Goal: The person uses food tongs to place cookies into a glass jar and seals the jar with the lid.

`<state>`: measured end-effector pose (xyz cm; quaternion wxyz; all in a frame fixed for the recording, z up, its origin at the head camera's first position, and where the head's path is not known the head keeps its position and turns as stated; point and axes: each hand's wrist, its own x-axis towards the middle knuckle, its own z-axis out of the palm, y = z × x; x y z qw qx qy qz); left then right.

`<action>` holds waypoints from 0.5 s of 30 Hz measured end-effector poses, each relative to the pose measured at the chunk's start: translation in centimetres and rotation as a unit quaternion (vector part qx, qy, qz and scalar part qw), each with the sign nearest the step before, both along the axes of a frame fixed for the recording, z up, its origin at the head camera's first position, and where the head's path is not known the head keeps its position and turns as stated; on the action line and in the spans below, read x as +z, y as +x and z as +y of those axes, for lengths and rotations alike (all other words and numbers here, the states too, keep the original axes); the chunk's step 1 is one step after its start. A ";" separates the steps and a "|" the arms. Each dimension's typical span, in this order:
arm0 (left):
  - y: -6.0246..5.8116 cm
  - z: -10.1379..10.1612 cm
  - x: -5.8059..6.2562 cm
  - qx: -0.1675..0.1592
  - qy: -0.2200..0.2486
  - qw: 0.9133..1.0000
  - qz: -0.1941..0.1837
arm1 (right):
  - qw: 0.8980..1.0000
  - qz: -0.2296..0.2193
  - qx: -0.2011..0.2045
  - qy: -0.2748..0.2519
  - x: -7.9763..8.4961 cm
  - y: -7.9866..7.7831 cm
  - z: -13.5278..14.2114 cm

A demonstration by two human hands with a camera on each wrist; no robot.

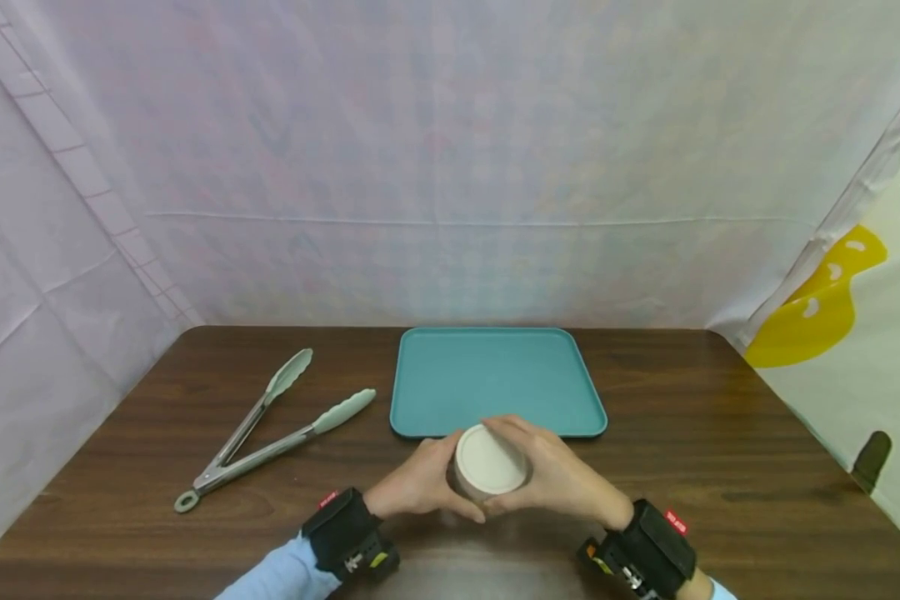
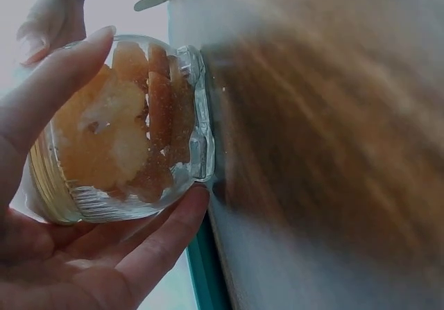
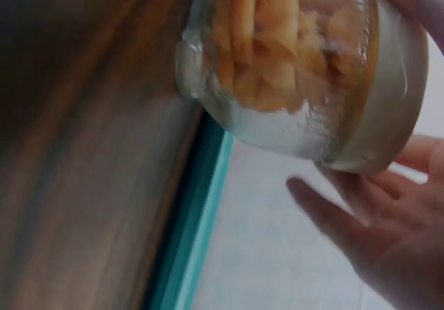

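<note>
A glass jar with a pale lid (image 1: 491,460) is between my two hands, in front of the tray. Through its clear wall, orange-brown pieces (image 2: 118,130) show. My left hand (image 1: 423,479) holds the jar from the left, thumb on one side and fingers on the other. From the right, my right hand (image 1: 551,471) grips it around the lid; in the right wrist view one fingertip (image 3: 298,188) stands off the glass. The jar's base (image 2: 201,116) is at or just above the tabletop; I cannot tell if they touch.
A teal tray (image 1: 495,375) lies behind the jar, near the table's back edge. Spread tongs (image 1: 258,450) with pale green tips lie on the wooden table (image 1: 682,417) to the left. White curtains (image 1: 450,167) hang behind and at the sides.
</note>
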<state>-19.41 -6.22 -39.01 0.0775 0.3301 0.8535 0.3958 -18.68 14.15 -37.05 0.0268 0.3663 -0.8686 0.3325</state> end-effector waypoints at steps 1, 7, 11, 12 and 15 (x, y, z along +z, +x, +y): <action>0.0 0.0 0.0 0.002 0.000 1.000 -0.001 | 1.000 0.006 -0.011 -0.005 -0.2 0.1 -0.1; 0.1 0.1 0.1 0.010 0.002 1.000 -0.006 | 0.994 0.054 -0.091 -0.016 -0.8 1.3 -1.1; 0.1 0.1 0.0 0.011 0.006 1.000 0.008 | 0.981 0.124 -0.152 0.000 -1.1 2.0 -2.0; 0.1 0.0 0.0 0.013 0.006 1.000 0.010 | 0.976 0.143 -0.163 0.006 -1.2 2.1 -2.2; 0.1 0.1 0.0 0.015 0.007 1.000 0.020 | 0.966 0.181 -0.183 0.026 -1.3 2.2 -2.4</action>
